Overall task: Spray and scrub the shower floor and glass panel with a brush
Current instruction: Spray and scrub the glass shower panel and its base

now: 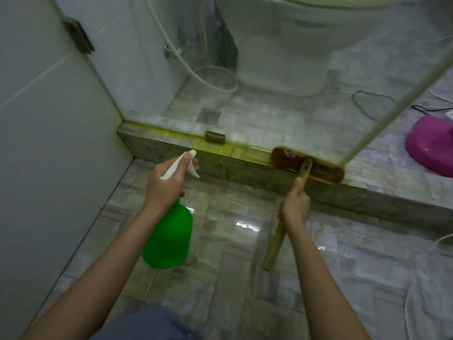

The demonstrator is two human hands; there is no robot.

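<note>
spray bottle (169, 239): gripped by left hand (166, 185), centre | brush (307, 164): gripped by right hand (295, 207), head on curb (171, 143) | basin (429, 146): far right

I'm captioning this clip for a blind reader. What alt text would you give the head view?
A person's left hand grips a green spray bottle pointed at the yellow-stained tiled curb, while the right hand holds a wooden brush whose head rests on the curb by the glass panel. A toilet shows behind the glass.
</note>
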